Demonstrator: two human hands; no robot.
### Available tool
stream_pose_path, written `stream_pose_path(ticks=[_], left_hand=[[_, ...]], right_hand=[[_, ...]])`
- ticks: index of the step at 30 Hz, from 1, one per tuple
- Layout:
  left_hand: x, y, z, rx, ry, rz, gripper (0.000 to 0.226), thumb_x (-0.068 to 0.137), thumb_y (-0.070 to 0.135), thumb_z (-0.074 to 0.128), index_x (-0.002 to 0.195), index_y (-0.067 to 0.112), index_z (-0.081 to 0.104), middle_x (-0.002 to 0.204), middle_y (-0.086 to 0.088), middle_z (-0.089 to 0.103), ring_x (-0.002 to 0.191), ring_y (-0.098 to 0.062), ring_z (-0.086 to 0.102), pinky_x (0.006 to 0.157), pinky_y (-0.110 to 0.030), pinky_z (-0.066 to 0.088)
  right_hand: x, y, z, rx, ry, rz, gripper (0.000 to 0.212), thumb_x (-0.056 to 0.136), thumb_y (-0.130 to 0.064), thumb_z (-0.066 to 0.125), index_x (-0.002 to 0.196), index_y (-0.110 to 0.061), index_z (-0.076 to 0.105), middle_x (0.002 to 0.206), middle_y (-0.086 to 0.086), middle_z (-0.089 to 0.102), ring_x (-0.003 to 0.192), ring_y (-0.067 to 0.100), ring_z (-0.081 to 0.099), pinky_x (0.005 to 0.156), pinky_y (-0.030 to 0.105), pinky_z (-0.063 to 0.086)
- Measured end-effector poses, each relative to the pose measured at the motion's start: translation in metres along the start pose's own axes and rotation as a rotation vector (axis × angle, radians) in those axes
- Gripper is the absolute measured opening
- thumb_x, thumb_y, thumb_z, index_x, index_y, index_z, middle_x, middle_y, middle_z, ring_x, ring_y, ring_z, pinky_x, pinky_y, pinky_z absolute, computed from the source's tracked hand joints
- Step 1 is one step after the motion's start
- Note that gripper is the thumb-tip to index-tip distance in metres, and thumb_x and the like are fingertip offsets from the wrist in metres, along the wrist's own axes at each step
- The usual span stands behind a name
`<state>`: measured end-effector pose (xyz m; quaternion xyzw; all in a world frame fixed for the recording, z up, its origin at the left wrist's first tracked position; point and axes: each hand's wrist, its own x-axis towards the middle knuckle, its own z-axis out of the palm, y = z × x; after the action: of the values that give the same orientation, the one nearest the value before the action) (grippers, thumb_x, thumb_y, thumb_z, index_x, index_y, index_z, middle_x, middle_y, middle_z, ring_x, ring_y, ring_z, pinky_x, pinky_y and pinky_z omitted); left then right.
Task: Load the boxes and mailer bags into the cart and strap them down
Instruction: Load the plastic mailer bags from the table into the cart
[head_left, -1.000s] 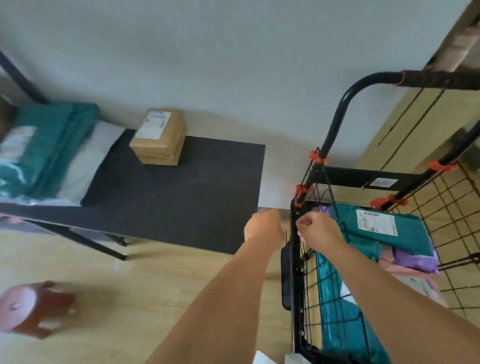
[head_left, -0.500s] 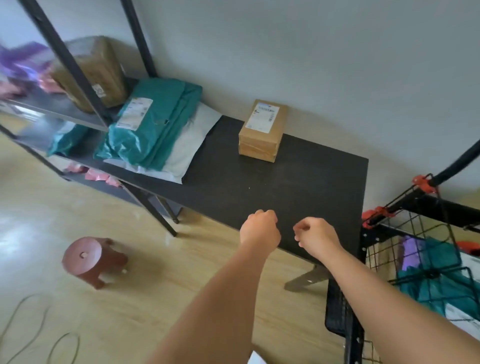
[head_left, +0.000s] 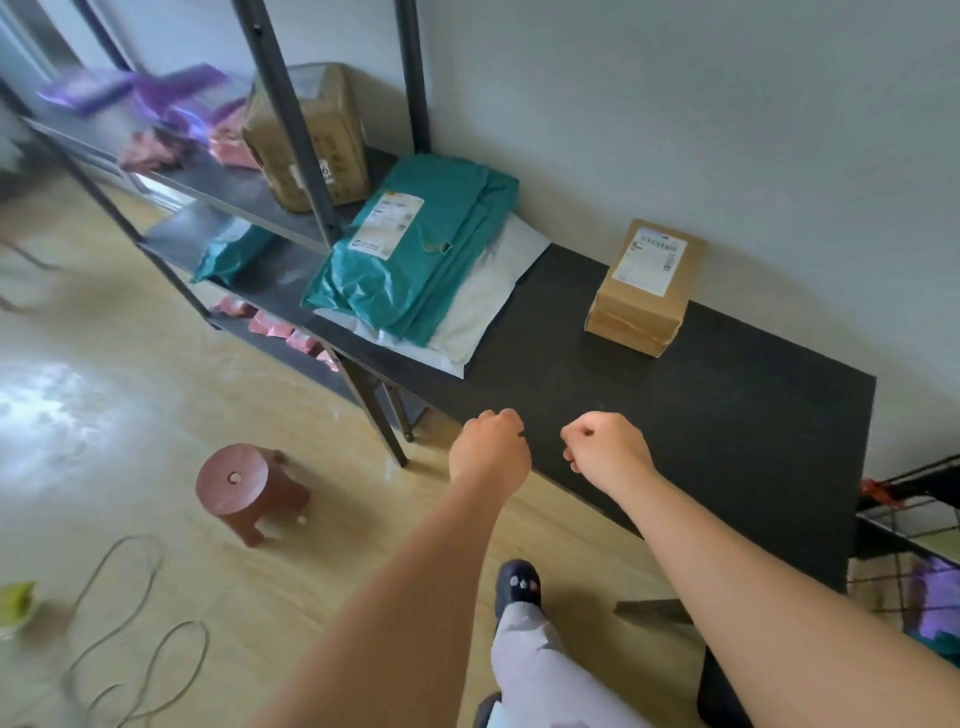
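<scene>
Both my left hand (head_left: 488, 447) and right hand (head_left: 608, 452) hang curled, empty, at frame centre — over the black table (head_left: 727, 415) — small brown cardboard box (head_left: 641, 288) upper right.

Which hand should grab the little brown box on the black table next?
Probably the right. The right hand hovers nearer the box on the table; the left hand is closer to the green bags. Both hands are curled and empty.
</scene>
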<state>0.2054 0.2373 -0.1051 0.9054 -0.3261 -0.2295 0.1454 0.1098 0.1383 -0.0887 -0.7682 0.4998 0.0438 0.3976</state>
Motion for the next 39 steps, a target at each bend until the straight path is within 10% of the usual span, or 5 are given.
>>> stream_pose_path(ticks=[24, 33, 39], left_hand=[[0.227, -0.036, -0.143, 0.022, 0.301, -0.076, 0.027, 0.095, 0.014, 0.044, 0.119, 0.015, 0.057, 0.115, -0.005, 0.056, 0.108, -0.025, 0.051, 0.080, -0.037, 0.047], [0.282, -0.065, -0.173, 0.015, 0.333, -0.113, 0.037, 0.093, 0.017, 0.047, 0.130, 0.015, 0.049, 0.134, -0.009, 0.043, 0.123, -0.029, 0.038, 0.095, -0.039, 0.040], [0.318, -0.086, -0.194, 0.011, 0.303, -0.142, 0.039, 0.092, 0.025, 0.051, 0.129, 0.014, 0.045, 0.130, -0.009, 0.043, 0.120, -0.027, 0.040, 0.088, -0.038, 0.043]], right_hand=[[0.205, -0.206, 0.010, 0.335, -0.073, -0.072, 0.015, 0.098, -0.022, 0.051, 0.089, -0.020, 0.063, 0.081, 0.005, 0.073, 0.081, 0.021, 0.072, 0.085, 0.044, 0.058], [0.232, -0.254, 0.024, 0.370, -0.034, 0.019, 0.033, 0.094, -0.028, 0.057, 0.125, -0.015, 0.056, 0.110, 0.012, 0.068, 0.097, 0.029, 0.067, 0.089, 0.048, 0.055], [0.238, -0.275, 0.039, 0.434, 0.027, 0.167, 0.044, 0.092, -0.032, 0.063, 0.130, -0.013, 0.050, 0.084, 0.000, 0.060, 0.070, 0.018, 0.062, 0.082, 0.045, 0.059]])
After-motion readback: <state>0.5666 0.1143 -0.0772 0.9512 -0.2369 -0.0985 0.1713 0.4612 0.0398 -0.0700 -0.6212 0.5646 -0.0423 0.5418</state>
